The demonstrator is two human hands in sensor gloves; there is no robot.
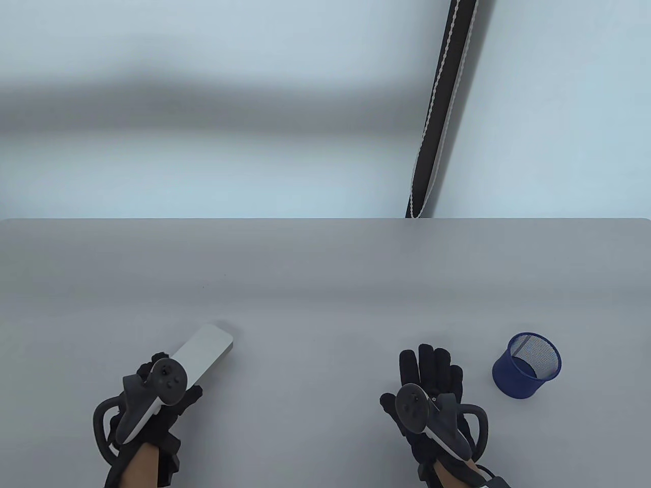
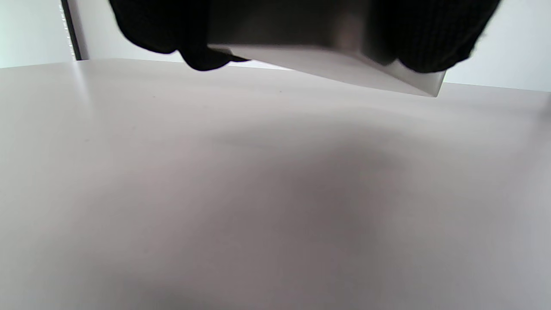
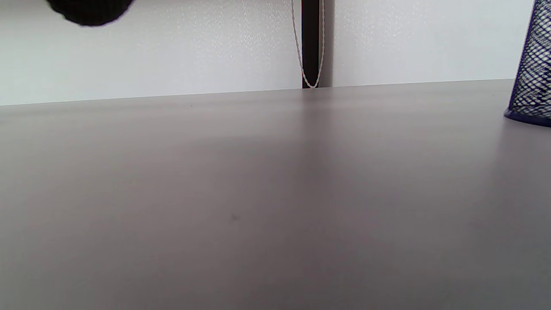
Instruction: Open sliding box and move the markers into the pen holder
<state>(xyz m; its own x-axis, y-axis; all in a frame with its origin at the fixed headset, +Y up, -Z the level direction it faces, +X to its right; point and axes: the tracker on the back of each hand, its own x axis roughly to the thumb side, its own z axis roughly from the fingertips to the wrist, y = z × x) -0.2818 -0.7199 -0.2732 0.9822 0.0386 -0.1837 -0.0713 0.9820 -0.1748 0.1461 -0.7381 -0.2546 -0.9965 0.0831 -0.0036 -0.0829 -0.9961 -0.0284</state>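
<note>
A long white sliding box (image 1: 203,352) is held off the table at the front left, its far end pointing up and to the right. My left hand (image 1: 157,389) grips its near end, fingers curled round it. In the left wrist view the box (image 2: 344,69) hangs above the table between the gloved fingers (image 2: 430,38). No markers show; the box looks closed. A blue mesh pen holder (image 1: 528,365) stands upright at the front right, seen also as the pen holder (image 3: 531,73) in the right wrist view. My right hand (image 1: 432,373) lies flat, fingers straight, just left of the holder, holding nothing.
The grey table (image 1: 325,284) ends at its far edge against a pale wall. A black strip with a beaded cord (image 1: 437,122) hangs down the wall behind the table's right half.
</note>
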